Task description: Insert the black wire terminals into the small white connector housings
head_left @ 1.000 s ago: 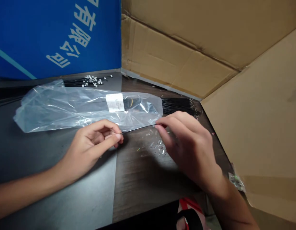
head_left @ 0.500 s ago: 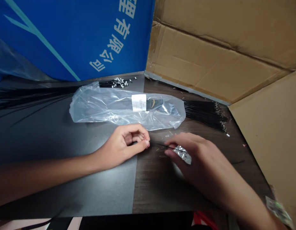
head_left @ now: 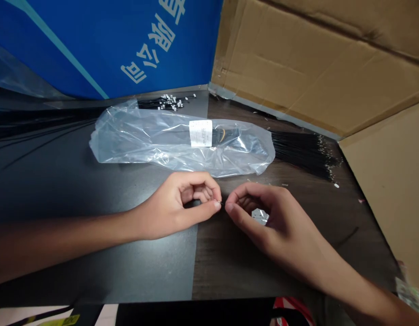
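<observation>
My left hand is pinched at the thumb and forefinger on a thin black wire, of which only a short piece shows. My right hand faces it a few centimetres away, thumb and forefinger curled apart, nearly touching the wire's visible end. Below the right palm lies a small heap of shiny translucent bits. Beyond both hands rests a transparent plastic bag with a white label, holding a coiled black bundle.
Loose black wire bundles with small terminals lie right of the bag, others behind it. The dark tabletop meets a wood-grain surface. A blue printed board and cardboard sheets stand behind.
My hands have come closer together, and the long stretch of wire between them has shrunk to a short piece. The camera view has shifted, so the bag sits higher and more centrally.
</observation>
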The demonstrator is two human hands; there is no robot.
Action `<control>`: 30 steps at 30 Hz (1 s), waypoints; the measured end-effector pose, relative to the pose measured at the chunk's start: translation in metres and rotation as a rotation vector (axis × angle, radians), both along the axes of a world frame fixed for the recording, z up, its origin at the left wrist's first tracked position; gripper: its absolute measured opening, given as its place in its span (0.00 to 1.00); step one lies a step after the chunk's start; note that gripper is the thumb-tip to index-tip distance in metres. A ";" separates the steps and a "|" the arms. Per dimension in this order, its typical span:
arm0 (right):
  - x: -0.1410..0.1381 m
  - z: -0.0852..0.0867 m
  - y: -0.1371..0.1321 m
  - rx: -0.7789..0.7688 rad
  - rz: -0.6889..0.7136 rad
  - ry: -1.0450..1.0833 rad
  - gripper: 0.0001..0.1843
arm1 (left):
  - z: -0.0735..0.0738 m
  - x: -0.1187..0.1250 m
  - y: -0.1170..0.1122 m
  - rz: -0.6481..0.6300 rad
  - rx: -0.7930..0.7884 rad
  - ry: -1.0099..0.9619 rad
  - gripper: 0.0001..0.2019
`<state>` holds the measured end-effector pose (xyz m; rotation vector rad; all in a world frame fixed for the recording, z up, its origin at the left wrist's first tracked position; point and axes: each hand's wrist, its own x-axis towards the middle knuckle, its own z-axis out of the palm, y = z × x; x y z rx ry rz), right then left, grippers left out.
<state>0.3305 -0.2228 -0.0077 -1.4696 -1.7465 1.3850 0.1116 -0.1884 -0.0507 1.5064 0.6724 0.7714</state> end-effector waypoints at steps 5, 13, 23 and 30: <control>0.003 -0.003 0.008 -0.341 -0.024 0.157 0.13 | 0.002 0.002 -0.001 0.007 -0.034 -0.036 0.02; 0.007 -0.008 0.013 -0.446 0.012 0.251 0.14 | 0.002 0.001 0.000 0.016 0.033 -0.028 0.03; -0.001 -0.006 0.008 -0.234 -0.028 0.209 0.12 | -0.001 0.003 0.003 0.013 0.072 -0.032 0.05; -0.001 -0.006 0.007 -0.204 -0.026 0.211 0.14 | -0.005 0.003 0.004 0.024 0.090 -0.046 0.06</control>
